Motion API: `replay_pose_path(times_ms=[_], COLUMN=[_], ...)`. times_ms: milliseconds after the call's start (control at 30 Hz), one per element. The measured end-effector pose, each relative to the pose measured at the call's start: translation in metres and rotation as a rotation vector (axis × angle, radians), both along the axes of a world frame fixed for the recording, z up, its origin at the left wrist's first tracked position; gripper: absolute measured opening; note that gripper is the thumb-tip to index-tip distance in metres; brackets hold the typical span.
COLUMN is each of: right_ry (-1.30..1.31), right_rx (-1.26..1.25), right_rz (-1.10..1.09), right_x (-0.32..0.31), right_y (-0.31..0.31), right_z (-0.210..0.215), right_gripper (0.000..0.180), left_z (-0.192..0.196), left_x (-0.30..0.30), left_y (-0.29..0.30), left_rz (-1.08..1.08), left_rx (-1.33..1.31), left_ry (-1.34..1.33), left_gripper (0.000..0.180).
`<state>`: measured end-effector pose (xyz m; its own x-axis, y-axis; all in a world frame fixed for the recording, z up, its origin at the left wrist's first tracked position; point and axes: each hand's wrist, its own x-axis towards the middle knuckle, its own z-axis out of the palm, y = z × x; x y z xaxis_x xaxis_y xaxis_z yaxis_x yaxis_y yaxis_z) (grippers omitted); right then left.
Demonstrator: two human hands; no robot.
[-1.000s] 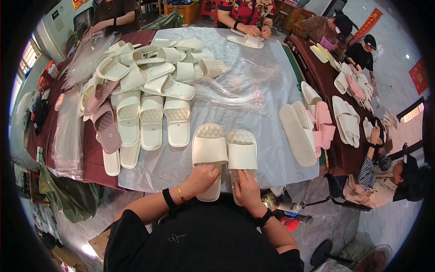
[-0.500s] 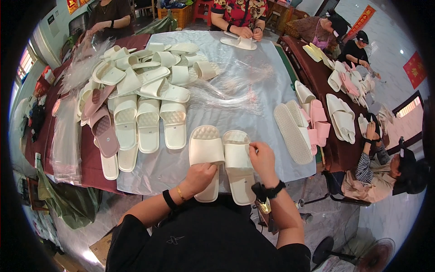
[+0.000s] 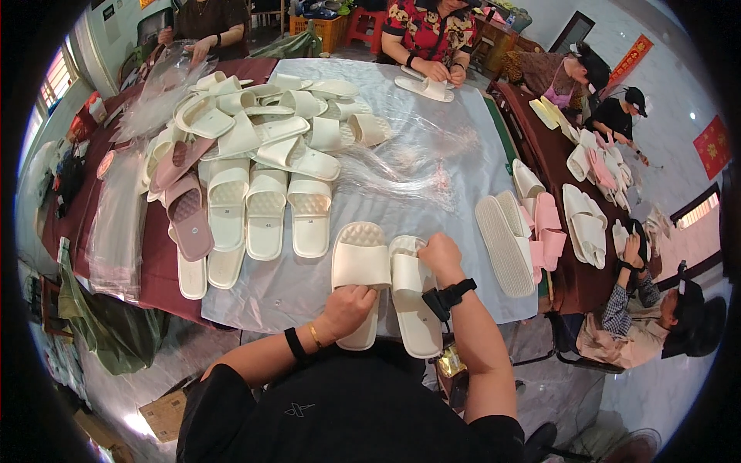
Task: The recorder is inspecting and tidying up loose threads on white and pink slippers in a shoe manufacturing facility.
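Note:
A pair of cream slide slippers lies side by side at the near edge of the table. My left hand [image 3: 349,310] is closed with its fingers at the lower edge of the band on the left slipper [image 3: 361,258]. At the toe of the right slipper [image 3: 415,309], my right hand [image 3: 441,258] is closed on the rim beside the band, its fingertips partly hidden. Both slippers point away from me, soles down. Just left of them, several cream slippers [image 3: 311,220] stand in a row, with a mauve slipper [image 3: 189,216] beside them.
A heap of cream slippers [image 3: 289,123] fills the back left. Clear plastic bags [image 3: 409,166] lie mid-table, more [image 3: 116,231] at left. Pink slippers [image 3: 549,231] and an upturned cream slipper [image 3: 503,243] sit at right. Across the table a person [image 3: 428,46] handles a slipper; others work around.
My right hand has moved up from the side of the right slipper's band to its toe. The view has shifted slightly, and my left hand keeps its place at the left slipper's band.

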<state>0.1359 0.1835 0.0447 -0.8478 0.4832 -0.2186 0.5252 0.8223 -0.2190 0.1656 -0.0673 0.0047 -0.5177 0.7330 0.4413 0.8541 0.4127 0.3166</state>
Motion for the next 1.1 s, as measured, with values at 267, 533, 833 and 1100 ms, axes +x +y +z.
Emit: replay_pose_path(times_ms=[267, 533, 833, 1100], right_ry=[0.025, 0.018, 0.051, 0.220], right_rx=[0.063, 0.047, -0.063, -0.188], right_rz=[0.005, -0.001, 0.033, -0.038], right_x=[-0.001, -0.004, 0.001, 0.009], right_y=[0.006, 0.010, 0.023, 0.047], right_z=[-0.010, -0.011, -0.023, -0.015], right_gripper=[0.024, 0.025, 0.023, 0.031], left_z=[-0.005, -0.005, -0.011, -0.009], left_x=[0.006, 0.007, 0.008, 0.007], left_y=[0.003, 0.006, 0.008, 0.007], left_rz=[0.028, 0.061, 0.066, 0.063], left_rx=[-0.013, 0.009, 0.003, -0.009], left_ry=[-0.020, 0.035, 0.050, 0.059], left_gripper=[0.027, 0.031, 0.029, 0.029])
